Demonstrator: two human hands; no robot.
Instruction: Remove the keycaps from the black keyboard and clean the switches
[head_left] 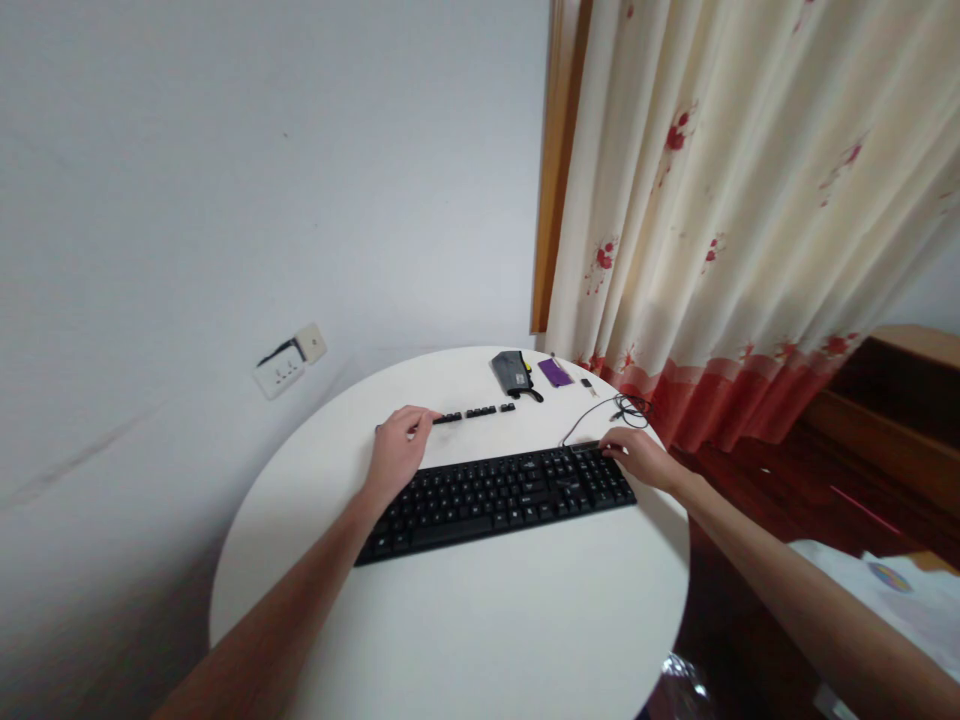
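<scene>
A black keyboard (487,500) lies slightly slanted on a round white table (495,620). Beyond its far edge runs a row of small loose black keycaps (481,411), split by gaps. My left hand (403,445) is curled over the left end of this row, its fingers bent down onto a keycap and covering part of the row. At the keyboard's far right corner, my right hand (637,455) has its thumb and fingers closed on the edge, beside the number pad. Its fingertips are partly hidden.
Behind the keyboard lie a grey pouch (512,373), a purple cloth (555,373), a small black item (586,383) and a coiled cable (632,410). A wall socket (279,374) is at left. A floral curtain (720,220) hangs behind the table's right side.
</scene>
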